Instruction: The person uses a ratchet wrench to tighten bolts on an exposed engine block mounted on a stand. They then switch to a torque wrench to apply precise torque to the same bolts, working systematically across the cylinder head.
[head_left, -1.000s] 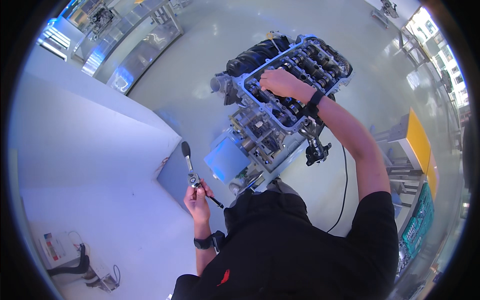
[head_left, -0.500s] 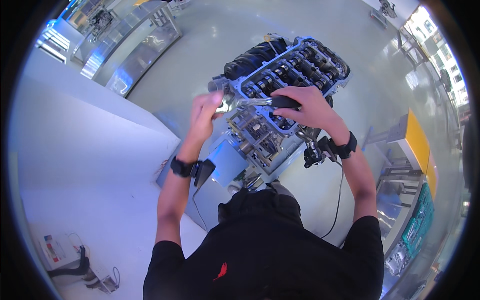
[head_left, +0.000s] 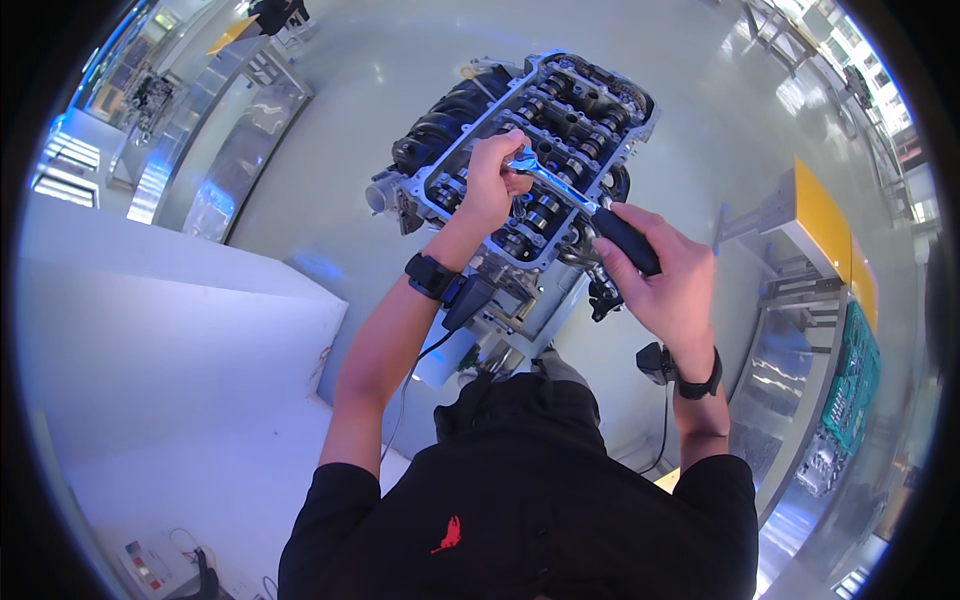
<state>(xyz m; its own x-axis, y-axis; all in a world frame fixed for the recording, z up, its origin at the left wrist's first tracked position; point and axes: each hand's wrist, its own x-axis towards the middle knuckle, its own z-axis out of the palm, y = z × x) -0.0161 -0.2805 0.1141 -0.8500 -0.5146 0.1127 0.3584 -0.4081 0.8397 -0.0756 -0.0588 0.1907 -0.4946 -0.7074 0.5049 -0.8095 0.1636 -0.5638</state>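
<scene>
Along the left flank of one open-topped engine (head_left: 575,118) sits one black ribbed manifold (head_left: 440,130); next comes the left hand (head_left: 490,185), wearing one black wristband (head_left: 430,274), its fingers closed about the head end of one ratchet wrench (head_left: 568,190) slanting across the engine's top. Rightward, the right hand (head_left: 672,285), with a second wristband (head_left: 703,385), grips the wrench's black handle; beyond, one teal tray (head_left: 852,375) rests on one metal bench (head_left: 775,390).

The left hand (head_left: 489,185) partly hides the ratchet (head_left: 571,194) — whether its tip touches the engine (head_left: 562,132) cannot be told.
</scene>
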